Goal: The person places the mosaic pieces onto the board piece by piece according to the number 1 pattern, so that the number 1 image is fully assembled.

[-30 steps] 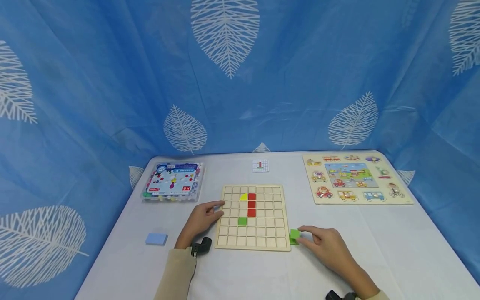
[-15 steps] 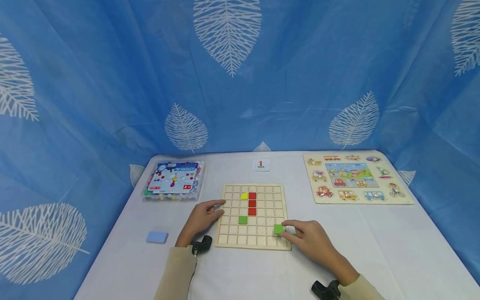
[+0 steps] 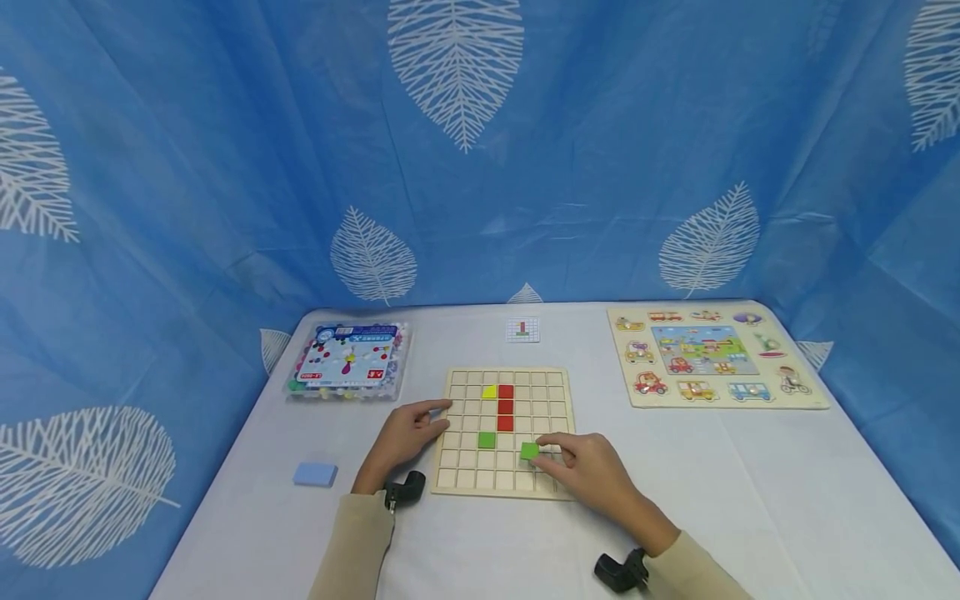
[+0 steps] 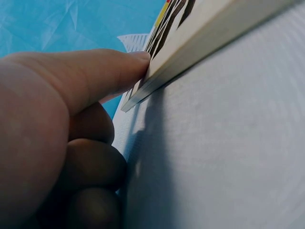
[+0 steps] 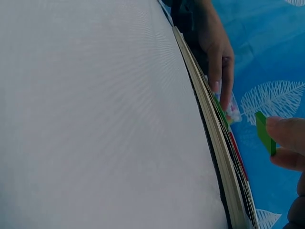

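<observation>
A wooden grid board point(image 3: 456, 477) lies on the white table. On it sit several red tiles point(image 3: 506, 407) in a column, a yellow piece point(image 3: 489, 392) beside the top one and a green tile point(image 3: 487, 440) lower left. My right hand point(image 3: 588, 471) pinches another green tile point(image 5: 265, 133) between thumb and index finger, held above the board's lower right part. My left hand point(image 3: 405, 433) rests at the board's left edge, where the thumb and index finger touch the rim. Its other fingers are bent below in the left wrist view.
A small pattern card point(image 3: 522, 329) lies behind the board. To the back left stands a clear plastic box point(image 3: 348, 360) of coloured pieces, and to the back right a vehicle puzzle point(image 3: 645, 400). A blue block point(image 3: 315, 475) lies at the left.
From beside the board's right edge, my right hand has lifted the green tile and carried it left over the grid. My left hand has stayed at the board's left edge.
</observation>
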Available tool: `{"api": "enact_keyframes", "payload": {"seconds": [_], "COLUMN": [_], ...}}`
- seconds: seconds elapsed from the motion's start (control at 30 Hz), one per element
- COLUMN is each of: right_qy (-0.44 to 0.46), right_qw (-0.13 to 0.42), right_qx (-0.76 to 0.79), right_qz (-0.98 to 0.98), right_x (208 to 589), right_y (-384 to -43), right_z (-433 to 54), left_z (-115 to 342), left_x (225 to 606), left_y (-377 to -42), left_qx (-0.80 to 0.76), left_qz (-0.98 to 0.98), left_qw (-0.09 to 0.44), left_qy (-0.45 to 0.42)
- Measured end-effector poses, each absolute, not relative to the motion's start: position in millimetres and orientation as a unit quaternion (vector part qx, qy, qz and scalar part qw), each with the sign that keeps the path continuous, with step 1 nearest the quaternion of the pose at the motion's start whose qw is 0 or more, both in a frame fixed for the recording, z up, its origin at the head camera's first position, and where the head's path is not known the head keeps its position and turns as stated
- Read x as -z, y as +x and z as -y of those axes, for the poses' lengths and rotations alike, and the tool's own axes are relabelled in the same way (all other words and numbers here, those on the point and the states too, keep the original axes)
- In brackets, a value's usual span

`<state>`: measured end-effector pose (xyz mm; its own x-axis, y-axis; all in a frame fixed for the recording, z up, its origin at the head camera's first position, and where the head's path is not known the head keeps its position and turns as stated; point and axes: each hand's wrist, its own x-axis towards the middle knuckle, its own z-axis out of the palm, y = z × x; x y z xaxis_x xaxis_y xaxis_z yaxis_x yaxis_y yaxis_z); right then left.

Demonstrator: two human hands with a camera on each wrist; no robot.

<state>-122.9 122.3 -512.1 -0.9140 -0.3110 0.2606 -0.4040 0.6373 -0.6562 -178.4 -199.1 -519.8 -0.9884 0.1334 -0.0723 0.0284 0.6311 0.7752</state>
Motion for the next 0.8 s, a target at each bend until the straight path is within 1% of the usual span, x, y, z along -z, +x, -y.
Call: {"api": "enact_keyframes", "payload": {"seconds": [0.47, 0.8], "right_qy": [0.204, 0.191], "right_qw": [0.096, 0.080], "right_qx": [-0.349, -0.352], "right_qz": [0.909, 0.913], "right_x": [515.6, 523.3], "right_y": [-132.9, -137.4], "right_z": [-99.5, -84.7], "left_z": [199.6, 199.5], "left_x": [520.3, 520.1], "left_y": [-179.0, -178.8], "left_qx": [-0.429, -0.427], "left_qz": [-0.900, -0.901], "left_qw": [0.065, 0.066], "left_qy": [0.045, 0.040]}}
